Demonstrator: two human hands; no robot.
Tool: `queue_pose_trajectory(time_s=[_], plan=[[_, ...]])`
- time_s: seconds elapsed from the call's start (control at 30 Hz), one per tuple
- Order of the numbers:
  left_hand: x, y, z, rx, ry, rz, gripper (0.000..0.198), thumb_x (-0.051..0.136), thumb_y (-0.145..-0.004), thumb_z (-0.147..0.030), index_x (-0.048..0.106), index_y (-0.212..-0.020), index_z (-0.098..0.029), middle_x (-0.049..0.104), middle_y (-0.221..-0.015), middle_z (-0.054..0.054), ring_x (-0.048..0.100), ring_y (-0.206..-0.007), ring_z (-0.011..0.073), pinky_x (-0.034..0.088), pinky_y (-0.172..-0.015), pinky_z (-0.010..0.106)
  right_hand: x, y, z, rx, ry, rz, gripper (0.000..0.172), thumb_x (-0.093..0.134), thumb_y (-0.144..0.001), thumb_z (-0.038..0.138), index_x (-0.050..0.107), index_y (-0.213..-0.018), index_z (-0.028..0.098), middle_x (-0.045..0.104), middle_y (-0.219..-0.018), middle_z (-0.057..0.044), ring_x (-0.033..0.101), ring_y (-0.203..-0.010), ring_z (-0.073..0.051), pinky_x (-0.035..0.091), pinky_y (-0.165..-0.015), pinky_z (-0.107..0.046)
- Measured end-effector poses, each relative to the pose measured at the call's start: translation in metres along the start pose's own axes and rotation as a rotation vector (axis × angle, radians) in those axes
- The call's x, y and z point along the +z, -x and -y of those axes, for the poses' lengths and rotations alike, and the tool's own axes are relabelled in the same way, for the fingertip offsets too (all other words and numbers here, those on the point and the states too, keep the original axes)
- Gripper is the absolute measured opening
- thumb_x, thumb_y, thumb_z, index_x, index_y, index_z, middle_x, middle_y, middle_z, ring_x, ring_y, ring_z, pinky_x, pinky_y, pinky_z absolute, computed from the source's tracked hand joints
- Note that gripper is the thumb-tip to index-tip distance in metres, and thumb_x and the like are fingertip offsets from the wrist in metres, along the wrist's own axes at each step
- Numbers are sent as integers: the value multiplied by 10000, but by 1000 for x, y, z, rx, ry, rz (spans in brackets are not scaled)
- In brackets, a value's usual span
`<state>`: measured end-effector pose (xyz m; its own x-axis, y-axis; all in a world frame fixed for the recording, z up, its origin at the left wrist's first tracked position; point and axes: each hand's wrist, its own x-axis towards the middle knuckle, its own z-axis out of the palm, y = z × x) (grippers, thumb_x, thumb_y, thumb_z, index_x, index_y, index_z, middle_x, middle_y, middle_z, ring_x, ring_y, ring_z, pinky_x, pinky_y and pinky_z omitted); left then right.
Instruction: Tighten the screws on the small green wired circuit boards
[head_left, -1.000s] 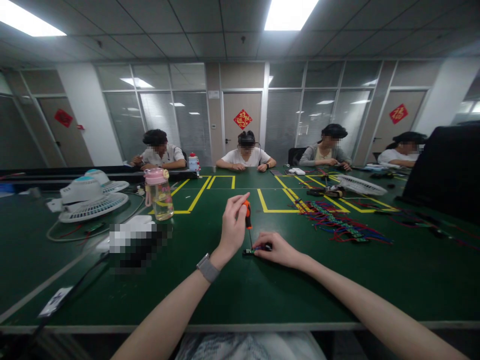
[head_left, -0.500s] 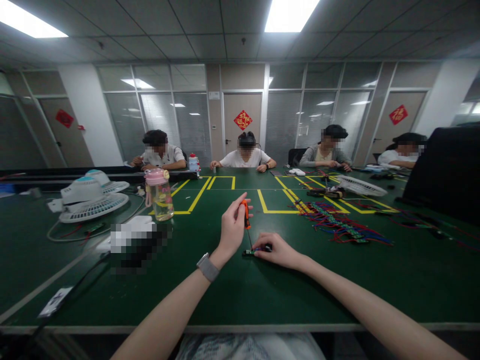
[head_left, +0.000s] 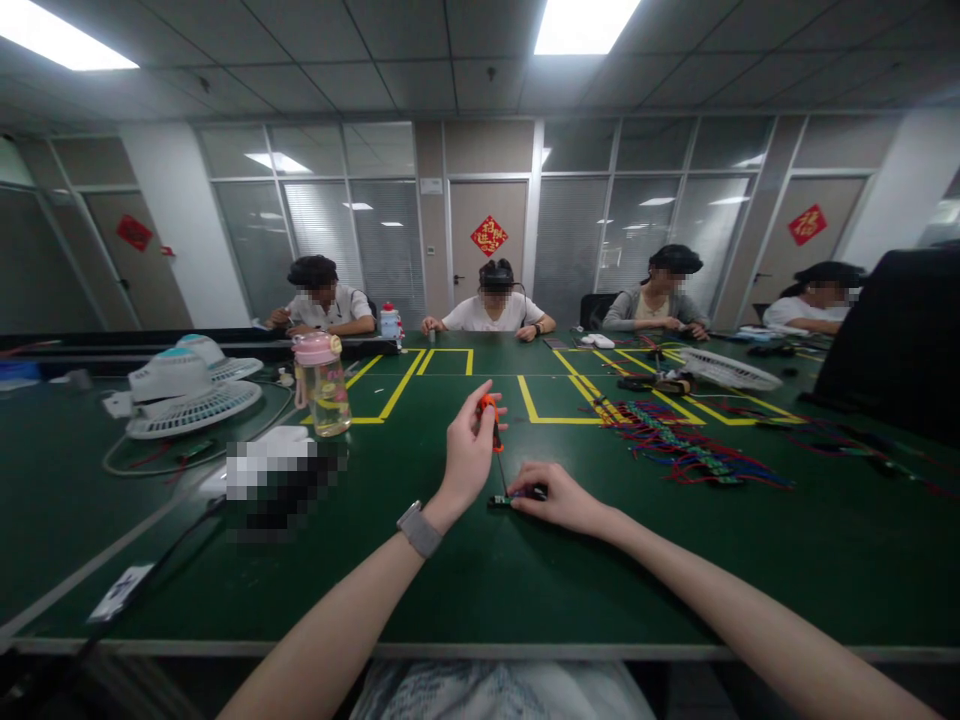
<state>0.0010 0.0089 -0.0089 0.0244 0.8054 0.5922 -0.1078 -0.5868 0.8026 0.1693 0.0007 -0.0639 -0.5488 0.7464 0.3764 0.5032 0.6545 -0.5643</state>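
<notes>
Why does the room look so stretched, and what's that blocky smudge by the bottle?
Head view: a wide lens stretches the table outward; the ceiling light glares white; a pixelated patch hides something beside the bottle; the left hand on the screwdriver looks sharp.

We see a pink-lidded bottle (head_left: 321, 385) on the green table (head_left: 525, 580). Left of the bottle lie two white fans (head_left: 187, 392). Well to its right are a bundle of coloured wires (head_left: 679, 445) and a white fan grille (head_left: 724, 372). Beyond it sit four people (head_left: 495, 312).
</notes>
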Motion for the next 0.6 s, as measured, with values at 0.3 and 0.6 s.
queue_pose_trajectory(time_s=[0.3, 0.6], plan=[[-4, 0, -5, 150, -249, -66, 290, 537, -900, -311, 646, -1160, -242, 532, -1052, 54, 584, -927, 145, 524, -790, 263, 0, 1, -1, 5, -8, 2, 138, 667, -803, 208, 752, -903, 166, 639, -808, -42, 588, -714, -153, 454, -656, -260], [-2, 1, -5, 138, -181, -51, 287, 626, -848, -276, 652, -1126, -213, 636, -1015, 55, 624, -863, 147, 526, -748, 258, 2, 2, -3, 13, -50, -38, 115, 670, -755, 164, 645, -867, 158, 609, -742, -1, 556, -675, -137, 444, -629, -240]])
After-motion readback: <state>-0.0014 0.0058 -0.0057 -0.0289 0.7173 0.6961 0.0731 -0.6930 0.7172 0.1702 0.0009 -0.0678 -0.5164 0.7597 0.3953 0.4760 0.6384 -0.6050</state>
